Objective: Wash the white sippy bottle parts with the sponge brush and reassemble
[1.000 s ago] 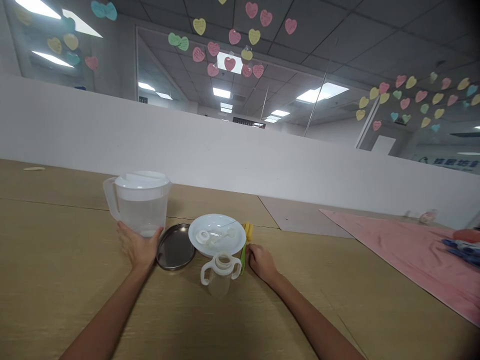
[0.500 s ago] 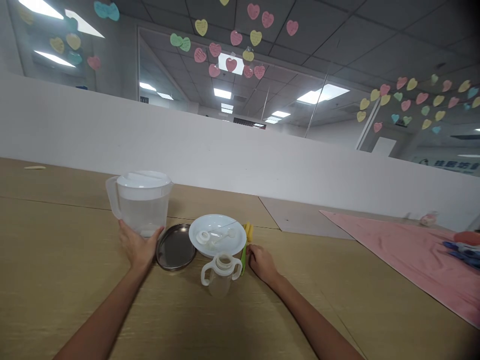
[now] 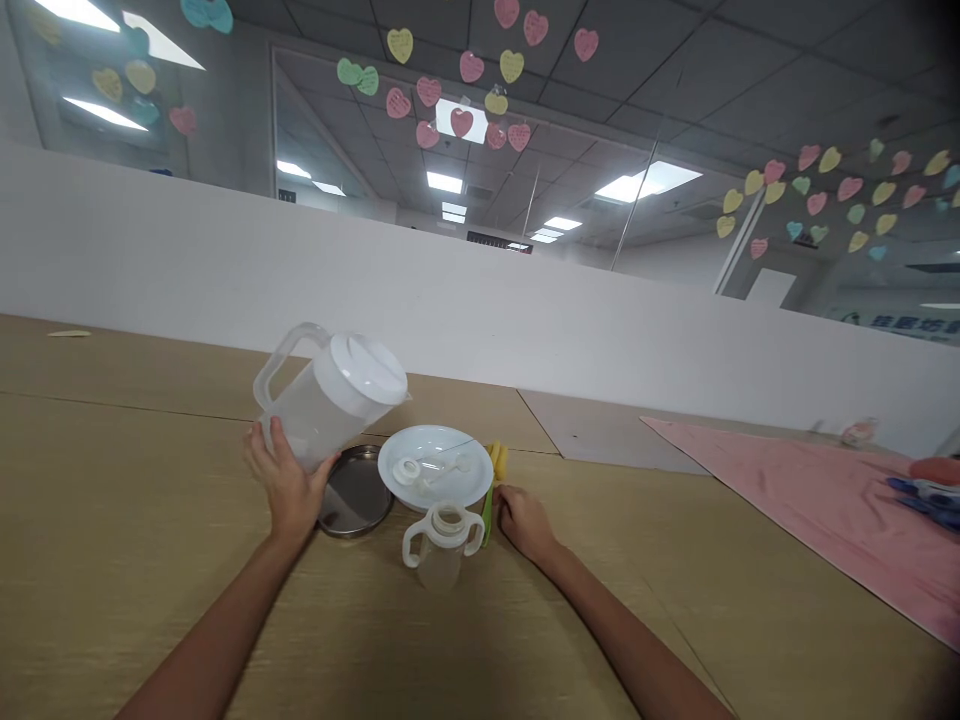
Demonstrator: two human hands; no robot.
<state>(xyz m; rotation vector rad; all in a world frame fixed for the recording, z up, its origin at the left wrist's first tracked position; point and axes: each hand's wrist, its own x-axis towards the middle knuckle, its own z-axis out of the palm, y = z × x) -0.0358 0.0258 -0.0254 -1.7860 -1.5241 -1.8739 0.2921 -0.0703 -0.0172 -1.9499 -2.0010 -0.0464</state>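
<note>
My left hand [image 3: 289, 485] grips the lower part of a translucent pitcher [image 3: 315, 405], which tilts to the right with its white lid on. Below the pitcher lies a round metal tray [image 3: 355, 495]. A pale bowl [image 3: 469, 490] holds a white ring and small clear parts. In front of the bowl stands an open bottle with two white handles [image 3: 442, 555]. My right hand [image 3: 523, 520] rests on the table with curled fingers, beside a yellow and green item [image 3: 496, 462]; whether it holds anything is hidden.
A pink cloth [image 3: 795, 490] covers the table's right side, with a blue and red item [image 3: 930, 495] and a small clear object [image 3: 859, 433] on it. A low white partition [image 3: 450, 310] runs along the back. A thin pale piece [image 3: 69, 333] lies far left.
The pitcher has gone from upright to tilted right, raised by my left hand, which has shifted slightly right. My right hand has stayed in place.
</note>
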